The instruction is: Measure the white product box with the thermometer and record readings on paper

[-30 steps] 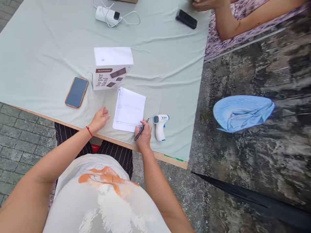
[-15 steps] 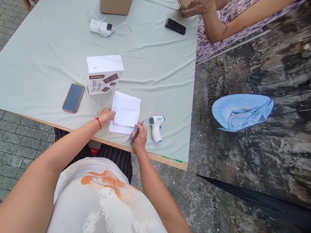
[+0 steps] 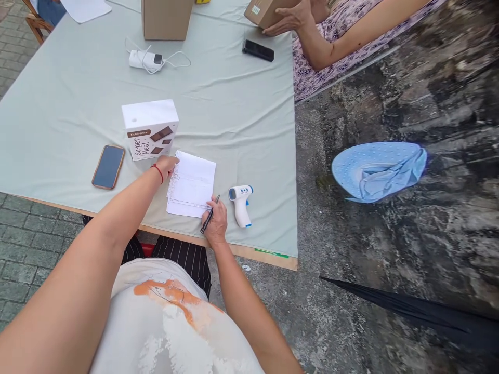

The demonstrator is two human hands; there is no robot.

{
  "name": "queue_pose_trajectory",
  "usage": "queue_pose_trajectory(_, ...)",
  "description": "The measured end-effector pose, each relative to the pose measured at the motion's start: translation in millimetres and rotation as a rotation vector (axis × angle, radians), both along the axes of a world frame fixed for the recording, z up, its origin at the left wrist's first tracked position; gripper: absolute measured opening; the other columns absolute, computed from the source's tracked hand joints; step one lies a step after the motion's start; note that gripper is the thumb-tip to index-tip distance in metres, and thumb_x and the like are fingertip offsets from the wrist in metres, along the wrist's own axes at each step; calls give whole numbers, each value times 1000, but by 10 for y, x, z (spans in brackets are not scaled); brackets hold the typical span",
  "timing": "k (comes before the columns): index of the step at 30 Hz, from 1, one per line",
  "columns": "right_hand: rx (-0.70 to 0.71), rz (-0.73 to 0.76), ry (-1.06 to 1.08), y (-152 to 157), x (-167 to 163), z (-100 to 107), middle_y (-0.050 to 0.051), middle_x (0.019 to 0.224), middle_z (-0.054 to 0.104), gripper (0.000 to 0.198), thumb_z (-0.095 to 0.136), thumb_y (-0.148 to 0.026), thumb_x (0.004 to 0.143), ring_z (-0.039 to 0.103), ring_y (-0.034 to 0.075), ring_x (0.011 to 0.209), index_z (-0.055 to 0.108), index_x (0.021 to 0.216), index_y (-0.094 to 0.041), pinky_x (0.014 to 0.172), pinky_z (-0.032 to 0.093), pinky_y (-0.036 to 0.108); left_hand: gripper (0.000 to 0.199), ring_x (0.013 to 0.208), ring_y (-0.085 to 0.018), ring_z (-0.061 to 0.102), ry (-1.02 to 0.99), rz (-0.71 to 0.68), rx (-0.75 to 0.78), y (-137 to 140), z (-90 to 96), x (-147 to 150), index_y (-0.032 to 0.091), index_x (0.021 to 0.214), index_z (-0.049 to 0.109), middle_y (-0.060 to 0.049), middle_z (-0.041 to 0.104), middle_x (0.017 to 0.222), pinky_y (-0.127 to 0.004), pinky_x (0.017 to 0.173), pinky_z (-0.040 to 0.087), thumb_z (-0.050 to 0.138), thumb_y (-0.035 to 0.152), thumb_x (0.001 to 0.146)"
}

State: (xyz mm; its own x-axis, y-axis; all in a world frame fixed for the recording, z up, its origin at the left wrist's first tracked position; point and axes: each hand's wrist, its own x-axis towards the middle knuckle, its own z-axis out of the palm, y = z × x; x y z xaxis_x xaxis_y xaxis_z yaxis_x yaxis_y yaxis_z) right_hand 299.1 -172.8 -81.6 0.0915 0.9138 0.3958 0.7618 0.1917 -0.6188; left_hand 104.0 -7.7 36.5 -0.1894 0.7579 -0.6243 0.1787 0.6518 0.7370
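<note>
A notepad with white pages lies near the table's front edge, some handwriting along its left side. At its upper left corner is my left hand, a red cord around the wrist, its fingers closed on the page edge. My right hand holds a black pen, resting at the notepad's lower right corner. Just right of that hand lies a white and blue infrared thermometer. Behind my left hand stands a white "Super Meal" box.
A smartphone lies at left. Farther back are a white device with a cable, a black case and a cardboard box. Another person's hand holds a carton. A blue hat is off the table's right side.
My left hand has slid from the notepad's left edge up to its upper left corner. The view has shifted, showing more of the table's far side. The other person's carton shows more fully.
</note>
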Motion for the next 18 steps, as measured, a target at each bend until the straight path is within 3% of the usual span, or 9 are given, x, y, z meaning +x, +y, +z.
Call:
queue_pose_trajectory(5, -28, 9, 31, 4, 15, 10, 11, 131, 60, 36, 43, -16, 81, 48, 28, 130, 60, 112, -21, 112, 40, 51, 21, 81, -16, 56, 72, -59, 84, -41, 59, 42, 17, 77, 54, -1, 55, 78, -30, 78, 45, 74, 15, 71)
queue_pose_trajectory(8, -40, 4, 47, 6, 24, 10, 11, 130, 60, 37, 43, -14, 79, 48, 27, 130, 61, 112, -21, 112, 39, 51, 33, 94, -18, 60, 37, -99, 170, -99, 32, 107, 18, 97, 55, -5, 62, 99, -32, 86, 46, 76, 23, 72)
queue_pose_trajectory(11, -30, 8, 74, 14, 27, 14, 11, 129, 61, 39, 43, -13, 77, 49, 27, 130, 61, 111, -20, 112, 39, 50, 46, 100, -20, 64, -23, -35, 184, -182, -50, 184, 17, 118, 51, -10, 64, 113, -34, 86, 50, 72, 29, 79)
queue_pose_trajectory(18, -120, 59, 247, -19, 68, 162, 9, 130, 61, 39, 45, -16, 74, 50, 26, 131, 61, 109, -22, 114, 37, 49, 28, 112, -29, 66, -103, -81, 200, -404, -214, 223, 10, 102, 67, -15, 71, 114, -41, 98, 51, 70, 13, 74)
